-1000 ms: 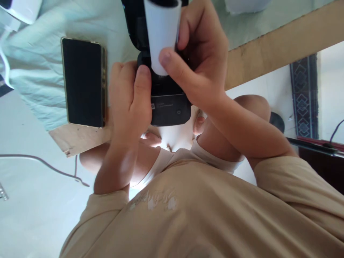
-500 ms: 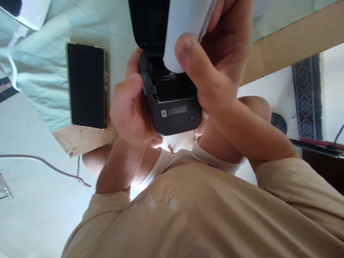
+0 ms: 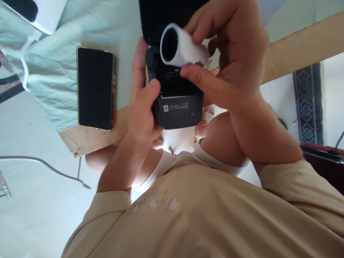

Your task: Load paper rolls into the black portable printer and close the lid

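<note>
My left hand point(image 3: 143, 107) grips the left side of a small black portable printer point(image 3: 178, 113), thumb on its rim. The printer's lid point(image 3: 153, 21) stands raised, and its inner bay point(image 3: 172, 82) shows dark below. A label and a power button are on its front face. In my right hand point(image 3: 228, 61) is a white paper roll point(image 3: 185, 48), pinched between thumb and fingers. The roll lies tilted just over the bay, its round dark core end facing left. Whether it touches the printer I cannot tell.
A dark-screened phone point(image 3: 95, 87) lies on the pale green cloth point(image 3: 67, 25) left of my hands. A white device point(image 3: 51, 14) with a cable sits at the upper left. The wooden table edge point(image 3: 303, 44) runs along the right, above my knees.
The paper roll has turned from nearly upright to lying sideways, its core end now visible. My right hand has shifted slightly right. The printer stays in my left hand, tilted a little differently.
</note>
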Demonstrator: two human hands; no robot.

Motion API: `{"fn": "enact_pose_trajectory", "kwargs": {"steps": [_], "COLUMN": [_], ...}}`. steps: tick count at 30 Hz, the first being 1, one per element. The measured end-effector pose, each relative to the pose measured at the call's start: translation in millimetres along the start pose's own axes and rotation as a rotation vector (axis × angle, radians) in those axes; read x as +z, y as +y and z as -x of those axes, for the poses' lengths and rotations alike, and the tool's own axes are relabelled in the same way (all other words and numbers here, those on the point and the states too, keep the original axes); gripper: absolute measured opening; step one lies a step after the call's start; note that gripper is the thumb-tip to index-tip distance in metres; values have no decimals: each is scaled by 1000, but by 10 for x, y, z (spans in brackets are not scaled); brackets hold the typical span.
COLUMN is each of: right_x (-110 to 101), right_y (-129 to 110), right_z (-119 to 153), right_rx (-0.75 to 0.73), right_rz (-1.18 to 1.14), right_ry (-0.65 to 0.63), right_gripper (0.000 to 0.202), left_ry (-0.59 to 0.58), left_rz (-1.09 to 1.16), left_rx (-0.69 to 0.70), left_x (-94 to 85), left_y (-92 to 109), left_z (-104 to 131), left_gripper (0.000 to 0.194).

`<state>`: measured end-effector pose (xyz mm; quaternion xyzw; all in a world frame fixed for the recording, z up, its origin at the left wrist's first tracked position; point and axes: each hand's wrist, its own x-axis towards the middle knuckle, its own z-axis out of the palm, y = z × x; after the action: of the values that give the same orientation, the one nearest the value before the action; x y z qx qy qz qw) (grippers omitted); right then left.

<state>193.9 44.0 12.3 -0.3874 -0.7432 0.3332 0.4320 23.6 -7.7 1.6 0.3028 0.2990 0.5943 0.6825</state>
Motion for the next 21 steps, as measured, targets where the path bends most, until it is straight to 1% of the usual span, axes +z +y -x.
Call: {"fn": "enact_pose_trajectory", "kwargs": {"steps": [2, 3, 4, 9, 13, 16, 17, 19, 21], "right_x": [-23, -37, -54, -134, -122, -114, -113, -110, -99], "right_y": [14, 19, 22, 18, -20, -54, -61, -69, -71], "right_z": [2, 0, -2, 0, 10, 10, 12, 27, 53], "right_rx": [-207, -270, -287, -250, -126, -68, -62, -79, -169], "right_rz": [145, 220, 281, 442, 490, 494, 501, 515, 512], "right_ry": [-53, -78, -91, -139, -181, -233, -242, -207, -146], "right_gripper": [37, 36, 35, 34, 38, 39, 39, 39, 35], "left_ry": [0, -4, -9, -8, -38, -19, -13, -30, -58], "left_rz": [-30, -40, -43, 25, 32, 4, 3, 5, 9], "left_rx": [-43, -62, -72, -72, -80, -65, -54, -25, 0], "left_x": [-30, -34, -31, 7, 1, -4, -3, -4, -9], "left_y": [-22, -29, -35, -39, -30, -29, -30, -33, -37], "left_z": [12, 19, 24, 39, 29, 14, 8, -4, -15], "left_gripper": [33, 33, 33, 33, 34, 34, 33, 33, 34]}}
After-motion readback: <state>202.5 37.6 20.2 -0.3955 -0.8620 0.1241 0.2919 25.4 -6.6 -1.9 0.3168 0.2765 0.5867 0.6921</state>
